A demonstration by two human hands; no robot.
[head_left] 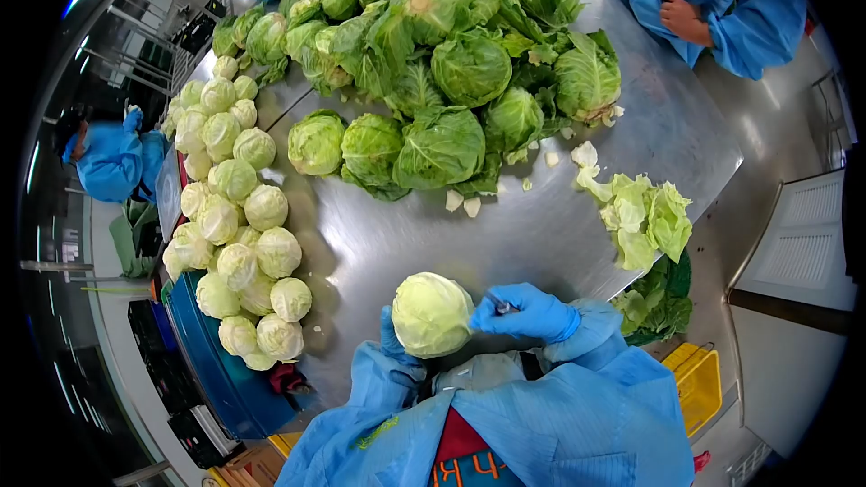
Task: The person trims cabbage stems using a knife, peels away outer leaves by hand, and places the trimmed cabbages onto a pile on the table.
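A pale, trimmed cabbage (432, 314) is held up near my body, over the front edge of the steel table. My left hand (393, 335), in a blue glove, wraps around its left side, with part of the hand hidden behind the cabbage. On the other side, my right hand (528, 313), also gloved in blue, is closed around a small knife (506, 307). Only the dark handle end of the knife shows; its blade is hidden. The right fingertips are right at the cabbage's edge.
Untrimmed green cabbages (439, 146) are heaped at the table's (388, 234) far side. Trimmed pale cabbages (237, 266) pile up at left. Loose leaves (636, 216) lie at the right edge, above a leaf-filled basket (672, 293). Co-workers (722, 0) stand around. A yellow crate (695, 388) sits below right.
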